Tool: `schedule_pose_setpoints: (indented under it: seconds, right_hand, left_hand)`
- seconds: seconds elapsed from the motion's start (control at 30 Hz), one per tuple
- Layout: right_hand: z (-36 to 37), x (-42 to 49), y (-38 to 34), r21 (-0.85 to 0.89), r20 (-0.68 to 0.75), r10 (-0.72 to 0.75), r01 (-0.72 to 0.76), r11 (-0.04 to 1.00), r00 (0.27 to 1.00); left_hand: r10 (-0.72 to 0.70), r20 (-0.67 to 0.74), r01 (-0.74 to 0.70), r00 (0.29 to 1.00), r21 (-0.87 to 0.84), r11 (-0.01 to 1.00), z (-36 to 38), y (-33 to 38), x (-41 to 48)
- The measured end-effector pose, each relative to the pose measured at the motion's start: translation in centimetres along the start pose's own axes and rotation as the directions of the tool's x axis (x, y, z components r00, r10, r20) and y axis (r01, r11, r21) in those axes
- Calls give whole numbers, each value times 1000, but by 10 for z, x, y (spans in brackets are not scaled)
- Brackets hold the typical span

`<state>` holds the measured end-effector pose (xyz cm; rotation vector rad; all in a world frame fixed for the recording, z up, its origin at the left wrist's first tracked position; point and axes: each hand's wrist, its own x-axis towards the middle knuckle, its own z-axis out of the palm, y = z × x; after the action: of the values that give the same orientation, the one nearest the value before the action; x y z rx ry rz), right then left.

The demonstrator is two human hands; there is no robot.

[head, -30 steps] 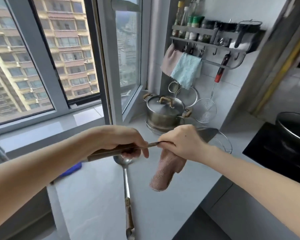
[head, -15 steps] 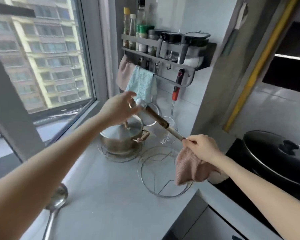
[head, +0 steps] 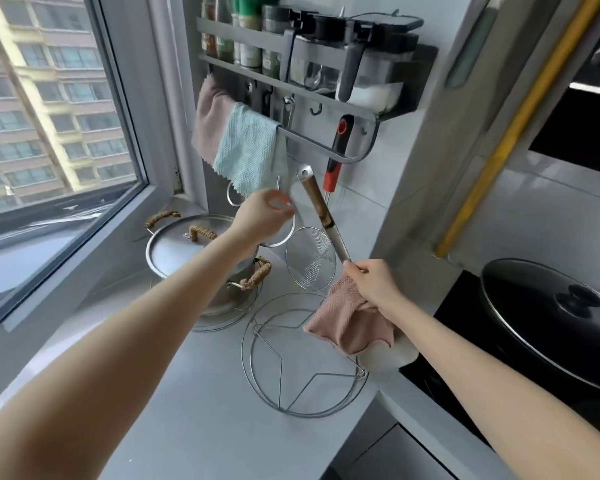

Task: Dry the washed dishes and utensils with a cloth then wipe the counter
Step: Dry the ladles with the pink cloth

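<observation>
Jars [head: 246,32] fill the rack [head: 326,98]; right hand [head: 371,282] grips cloth [head: 350,323] and utensil [head: 323,216], left hand [head: 264,216] blurred, grip unclear.

Both forearms bare, sleeveless in view; hands ungloved.

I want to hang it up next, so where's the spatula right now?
In the head view, the spatula is centre frame, held by the right hand with the pink cloth, handle tip up just below the wall rack, beside the strainer.
</observation>
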<state>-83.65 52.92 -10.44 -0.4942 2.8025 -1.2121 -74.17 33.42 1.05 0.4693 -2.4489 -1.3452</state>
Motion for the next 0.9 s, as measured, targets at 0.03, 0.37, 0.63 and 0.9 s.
schedule_pose_setpoints:
  seconds: [0.03,0.37,0.63,0.9]
  right_hand:
    - [5,4,-2,15,0,8,-8,1000,1000]
    - [36,30,-50,169,-115,157,-137,976,981]
    - [47,50,-75,271,-299,123,-39,962,946]
    - [53,64,-89,229,-376,104,-17,973,921]
  left_hand:
    - [-10,8,10,1000,-34,999,2,-1,3]
    - [-57,43,64,997,-190,980,0,-29,37]
    - [-65,53,75,996,-225,971,-10,-48,62]
    - [-54,47,65,997,-264,962,-23,-50,83]
